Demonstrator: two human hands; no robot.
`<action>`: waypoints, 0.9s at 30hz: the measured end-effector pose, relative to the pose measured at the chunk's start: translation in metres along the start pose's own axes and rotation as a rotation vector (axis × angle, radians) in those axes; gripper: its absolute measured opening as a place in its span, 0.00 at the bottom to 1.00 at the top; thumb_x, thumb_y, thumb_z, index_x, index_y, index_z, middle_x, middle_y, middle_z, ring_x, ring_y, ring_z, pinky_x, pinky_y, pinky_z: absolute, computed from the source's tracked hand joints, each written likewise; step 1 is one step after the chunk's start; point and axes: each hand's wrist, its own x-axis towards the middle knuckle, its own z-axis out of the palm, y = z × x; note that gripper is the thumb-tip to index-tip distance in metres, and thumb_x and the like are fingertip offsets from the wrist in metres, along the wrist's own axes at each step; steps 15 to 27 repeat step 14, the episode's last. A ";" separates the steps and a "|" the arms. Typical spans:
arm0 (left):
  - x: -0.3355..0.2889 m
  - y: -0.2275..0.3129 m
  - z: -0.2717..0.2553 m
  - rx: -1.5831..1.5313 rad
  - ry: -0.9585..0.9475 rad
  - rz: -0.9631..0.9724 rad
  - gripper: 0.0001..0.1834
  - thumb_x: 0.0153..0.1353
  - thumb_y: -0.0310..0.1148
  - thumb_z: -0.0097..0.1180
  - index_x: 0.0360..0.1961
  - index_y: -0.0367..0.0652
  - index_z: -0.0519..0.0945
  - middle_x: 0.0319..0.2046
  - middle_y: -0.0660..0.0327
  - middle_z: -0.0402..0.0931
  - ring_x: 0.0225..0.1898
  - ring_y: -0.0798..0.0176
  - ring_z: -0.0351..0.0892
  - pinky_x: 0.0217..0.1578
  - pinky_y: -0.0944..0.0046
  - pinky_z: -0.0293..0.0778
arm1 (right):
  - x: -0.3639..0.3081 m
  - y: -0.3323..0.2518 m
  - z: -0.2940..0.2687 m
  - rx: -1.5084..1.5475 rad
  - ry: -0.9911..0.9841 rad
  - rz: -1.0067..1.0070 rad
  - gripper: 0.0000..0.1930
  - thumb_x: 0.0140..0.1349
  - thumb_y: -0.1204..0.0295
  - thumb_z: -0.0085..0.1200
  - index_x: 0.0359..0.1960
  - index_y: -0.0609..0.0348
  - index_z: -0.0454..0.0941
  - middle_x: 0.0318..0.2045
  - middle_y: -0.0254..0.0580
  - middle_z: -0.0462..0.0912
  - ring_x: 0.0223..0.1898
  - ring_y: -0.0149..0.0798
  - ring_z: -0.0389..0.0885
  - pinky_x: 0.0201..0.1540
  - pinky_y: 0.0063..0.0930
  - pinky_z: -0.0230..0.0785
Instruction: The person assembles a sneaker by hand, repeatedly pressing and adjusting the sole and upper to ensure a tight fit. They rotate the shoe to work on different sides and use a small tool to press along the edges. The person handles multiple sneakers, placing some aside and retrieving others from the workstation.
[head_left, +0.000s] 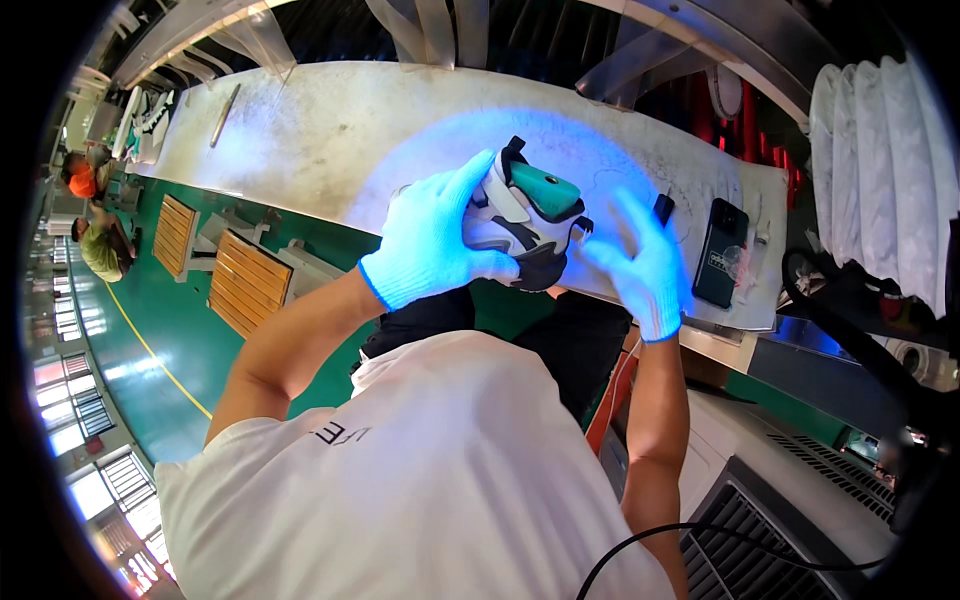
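Note:
A grey, white and black sports shoe [522,232] is held up over the near edge of the workbench, its dark toe tilted toward me. Inside its opening sits a green shoe last [545,186]. My left hand [430,232], in a white knit glove lit blue, wraps round the shoe's left side with the thumb beneath. To the right of the shoe is my gloved right hand [645,265], its fingers spread and apart from the shoe, with nothing in them. Just beyond that hand, a small black object [663,208] shows, too small to name.
A blue-lit patch lies on the pale workbench [330,125]. A dark phone [721,252] rests at the right, and a thin stick [225,115] at the far left. White ribbed hose [880,170] hangs at right. Wooden-slatted seats [250,280] and two people stand left, on the green floor.

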 end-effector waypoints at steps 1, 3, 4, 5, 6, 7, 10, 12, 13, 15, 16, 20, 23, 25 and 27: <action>-0.001 0.003 0.000 0.017 -0.015 -0.009 0.69 0.36 0.53 0.92 0.82 0.46 0.71 0.59 0.47 0.87 0.55 0.40 0.90 0.60 0.48 0.83 | -0.005 0.001 0.004 0.296 -0.245 0.072 0.39 0.64 0.66 0.77 0.76 0.65 0.77 0.63 0.57 0.87 0.61 0.46 0.87 0.71 0.39 0.76; -0.004 0.004 0.000 -0.030 0.019 0.017 0.66 0.34 0.51 0.93 0.78 0.45 0.75 0.56 0.50 0.88 0.52 0.42 0.89 0.59 0.47 0.83 | -0.001 -0.001 0.012 0.198 -0.379 0.041 0.33 0.60 0.73 0.78 0.68 0.66 0.83 0.53 0.48 0.92 0.52 0.33 0.86 0.64 0.34 0.79; -0.005 0.003 0.002 -0.062 0.024 0.024 0.66 0.33 0.50 0.93 0.78 0.46 0.75 0.56 0.51 0.89 0.52 0.42 0.89 0.59 0.47 0.82 | 0.007 0.001 0.016 0.131 -0.441 0.049 0.32 0.58 0.75 0.79 0.65 0.66 0.84 0.52 0.45 0.93 0.50 0.31 0.87 0.61 0.35 0.81; -0.004 0.001 0.002 -0.095 0.029 0.031 0.65 0.33 0.50 0.93 0.78 0.46 0.76 0.55 0.52 0.89 0.51 0.42 0.89 0.59 0.47 0.82 | 0.010 0.001 0.016 0.107 -0.443 0.059 0.32 0.56 0.77 0.79 0.65 0.66 0.84 0.52 0.44 0.93 0.50 0.31 0.87 0.60 0.35 0.82; -0.002 0.000 0.001 -0.091 0.021 0.068 0.64 0.34 0.51 0.91 0.76 0.38 0.76 0.50 0.54 0.89 0.49 0.51 0.90 0.56 0.50 0.80 | 0.014 0.000 0.014 0.081 -0.441 0.067 0.32 0.55 0.79 0.79 0.64 0.66 0.84 0.52 0.43 0.93 0.49 0.31 0.87 0.59 0.35 0.82; -0.006 -0.007 0.008 -0.061 0.108 0.123 0.64 0.34 0.51 0.91 0.75 0.37 0.77 0.49 0.54 0.89 0.48 0.50 0.90 0.55 0.50 0.80 | 0.017 -0.019 0.014 0.095 -0.445 0.050 0.34 0.54 0.80 0.79 0.66 0.67 0.83 0.53 0.42 0.92 0.50 0.30 0.86 0.59 0.34 0.82; -0.014 -0.017 0.021 -0.090 0.227 0.200 0.60 0.36 0.51 0.91 0.71 0.34 0.80 0.47 0.52 0.89 0.45 0.45 0.90 0.55 0.50 0.80 | 0.019 -0.019 0.018 0.140 -0.487 0.037 0.41 0.47 0.78 0.84 0.67 0.62 0.84 0.58 0.43 0.91 0.54 0.30 0.85 0.60 0.33 0.81; -0.022 -0.023 0.024 -0.059 0.285 0.315 0.56 0.41 0.52 0.89 0.71 0.35 0.81 0.50 0.50 0.89 0.48 0.45 0.90 0.58 0.48 0.78 | 0.011 -0.018 0.026 -0.003 -0.399 -0.220 0.41 0.46 0.75 0.86 0.68 0.58 0.85 0.63 0.44 0.90 0.58 0.38 0.87 0.66 0.39 0.79; -0.026 -0.030 0.028 -0.041 0.319 0.378 0.54 0.43 0.52 0.88 0.70 0.35 0.81 0.52 0.50 0.89 0.49 0.45 0.90 0.60 0.46 0.78 | -0.004 -0.001 0.032 -0.194 -0.293 -0.364 0.41 0.47 0.74 0.86 0.68 0.55 0.86 0.65 0.45 0.89 0.61 0.44 0.88 0.70 0.42 0.77; -0.034 -0.049 0.029 0.163 0.191 0.392 0.55 0.49 0.56 0.86 0.73 0.36 0.79 0.55 0.48 0.88 0.53 0.42 0.89 0.64 0.42 0.79 | -0.016 0.016 0.034 -0.246 -0.258 -0.369 0.42 0.53 0.64 0.86 0.73 0.48 0.83 0.72 0.49 0.83 0.73 0.51 0.82 0.80 0.40 0.68; -0.034 -0.049 0.029 0.163 0.191 0.392 0.55 0.49 0.56 0.86 0.73 0.36 0.79 0.55 0.48 0.88 0.53 0.42 0.89 0.64 0.42 0.79 | -0.016 0.016 0.034 -0.246 -0.258 -0.369 0.42 0.53 0.64 0.86 0.73 0.48 0.83 0.72 0.49 0.83 0.73 0.51 0.82 0.80 0.40 0.68; -0.034 -0.049 0.029 0.163 0.191 0.392 0.55 0.49 0.56 0.86 0.73 0.36 0.79 0.55 0.48 0.88 0.53 0.42 0.89 0.64 0.42 0.79 | -0.016 0.016 0.034 -0.246 -0.258 -0.369 0.42 0.53 0.64 0.86 0.73 0.48 0.83 0.72 0.49 0.83 0.73 0.51 0.82 0.80 0.40 0.68; -0.034 -0.049 0.029 0.163 0.191 0.392 0.55 0.49 0.56 0.86 0.73 0.36 0.79 0.55 0.48 0.88 0.53 0.42 0.89 0.64 0.42 0.79 | -0.016 0.016 0.034 -0.246 -0.258 -0.369 0.42 0.53 0.64 0.86 0.73 0.48 0.83 0.72 0.49 0.83 0.73 0.51 0.82 0.80 0.40 0.68; -0.034 -0.049 0.029 0.163 0.191 0.392 0.55 0.49 0.56 0.86 0.73 0.36 0.79 0.55 0.48 0.88 0.53 0.42 0.89 0.64 0.42 0.79 | -0.016 0.016 0.034 -0.246 -0.258 -0.369 0.42 0.53 0.64 0.86 0.73 0.48 0.83 0.72 0.49 0.83 0.73 0.51 0.82 0.80 0.40 0.68; -0.034 -0.049 0.029 0.163 0.191 0.392 0.55 0.49 0.56 0.86 0.73 0.36 0.79 0.55 0.48 0.88 0.53 0.42 0.89 0.64 0.42 0.79 | -0.016 0.016 0.034 -0.246 -0.258 -0.369 0.42 0.53 0.64 0.86 0.73 0.48 0.83 0.72 0.49 0.83 0.73 0.51 0.82 0.80 0.40 0.68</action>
